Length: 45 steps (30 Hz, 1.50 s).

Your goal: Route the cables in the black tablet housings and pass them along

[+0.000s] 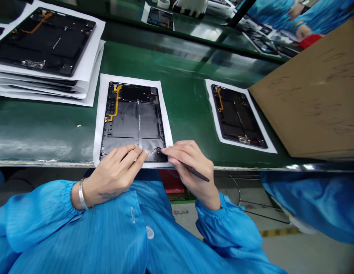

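An open black tablet back (pixel 133 116) with an orange flex cable lies on a white sheet (pixel 102 114) at the near edge of the green bench. My left hand (pixel 115 171) rests on its near edge, fingers curled and pinching a thin wire or strip at the bottom middle. My right hand (pixel 191 163) grips a slim black tool (pixel 196 173), its tip pressed at the tablet's near right corner beside the left fingertips. Both wrists wear blue smock sleeves; a silver bracelet sits on the left wrist.
A stack of tablets on white sheets (pixel 45 49) stands at the far left. Another tablet on a sheet (pixel 236 114) lies to the right, beside a cardboard box (pixel 314 91). A further tablet (pixel 160 17) and another person's blue sleeve (pixel 316 205) are in view.
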{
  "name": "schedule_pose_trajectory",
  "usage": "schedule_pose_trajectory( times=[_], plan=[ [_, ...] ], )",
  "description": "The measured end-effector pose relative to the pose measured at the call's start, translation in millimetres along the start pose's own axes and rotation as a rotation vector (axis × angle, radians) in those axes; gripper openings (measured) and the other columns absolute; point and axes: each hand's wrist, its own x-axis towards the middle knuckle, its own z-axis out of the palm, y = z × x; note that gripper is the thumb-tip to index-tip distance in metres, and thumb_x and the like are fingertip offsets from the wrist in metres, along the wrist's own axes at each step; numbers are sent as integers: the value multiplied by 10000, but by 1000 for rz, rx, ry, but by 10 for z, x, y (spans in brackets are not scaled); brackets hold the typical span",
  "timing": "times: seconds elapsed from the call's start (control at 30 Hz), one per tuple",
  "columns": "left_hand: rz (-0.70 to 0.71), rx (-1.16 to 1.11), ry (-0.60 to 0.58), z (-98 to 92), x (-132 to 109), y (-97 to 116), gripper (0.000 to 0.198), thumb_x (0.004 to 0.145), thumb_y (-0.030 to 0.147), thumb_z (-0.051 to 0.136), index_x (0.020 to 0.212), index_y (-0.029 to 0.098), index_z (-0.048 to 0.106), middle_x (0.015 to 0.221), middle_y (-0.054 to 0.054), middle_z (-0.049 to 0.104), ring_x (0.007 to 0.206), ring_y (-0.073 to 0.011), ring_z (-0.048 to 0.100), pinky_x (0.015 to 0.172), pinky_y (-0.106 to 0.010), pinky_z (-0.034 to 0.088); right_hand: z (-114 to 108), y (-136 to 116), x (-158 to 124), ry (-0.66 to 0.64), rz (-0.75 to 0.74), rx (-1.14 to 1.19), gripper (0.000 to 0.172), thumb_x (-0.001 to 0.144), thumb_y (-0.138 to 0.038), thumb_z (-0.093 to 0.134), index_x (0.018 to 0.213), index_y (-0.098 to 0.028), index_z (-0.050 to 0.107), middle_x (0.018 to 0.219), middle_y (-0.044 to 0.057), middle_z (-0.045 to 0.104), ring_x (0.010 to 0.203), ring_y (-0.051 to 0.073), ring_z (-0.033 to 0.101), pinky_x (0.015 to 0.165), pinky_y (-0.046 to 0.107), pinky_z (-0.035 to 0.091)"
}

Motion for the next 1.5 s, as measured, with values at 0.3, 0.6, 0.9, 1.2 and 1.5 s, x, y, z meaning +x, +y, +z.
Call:
schedule_pose_trajectory(
  times=[0.3, 0.6, 0.9, 1.2, 1.5],
  plan=[
    [-88, -186, -7, -55, -42, -67, 316, 957, 23, 459, 1224, 40, 629, 1161, -169, 712, 1137, -276, 670, 955, -390, 604, 116, -117, 26, 31, -59, 159, 184, 972, -195, 570, 1065, -203, 729, 921, 61, 759, 904, 218, 704, 829, 417, 595],
    [-59, -164, 56, -14, -71, -73, 276, 915, -14, 529, 1159, 15, 656, 1132, -176, 730, 1110, -308, 701, 957, -409, 625, 278, -49, -62, 40, -346, -141, 170, 957, -201, 618, 1086, -146, 714, 844, 62, 744, 907, 200, 693, 917, 408, 645],
    [-27, -98, 54, -15, -44, -61, 241, 961, 48, 494, 1144, 40, 650, 1112, -172, 729, 1078, -299, 708, 885, -399, 641, 317, -9, -89, 74, -347, -122, 178, 939, -156, 628, 1093, -93, 692, 854, 87, 732, 904, 204, 679, 889, 398, 655],
    [-28, -147, -38, -80, 35, -104, 268, 978, 55, 456, 1170, 31, 641, 1080, -176, 710, 1058, -303, 689, 863, -403, 627, 237, -91, 15, 69, -50, 227, 173, 966, -136, 574, 1067, -189, 704, 946, 56, 741, 909, 187, 676, 908, 406, 594],
    [-22, -173, -39, -81, 30, -126, 283, 958, 19, 468, 1168, 21, 658, 1088, -174, 711, 1067, -313, 680, 892, -421, 621, 219, -90, 30, 18, 23, 265, 172, 961, -137, 589, 1053, -191, 724, 956, 50, 739, 930, 182, 659, 905, 363, 548]
  ],
)
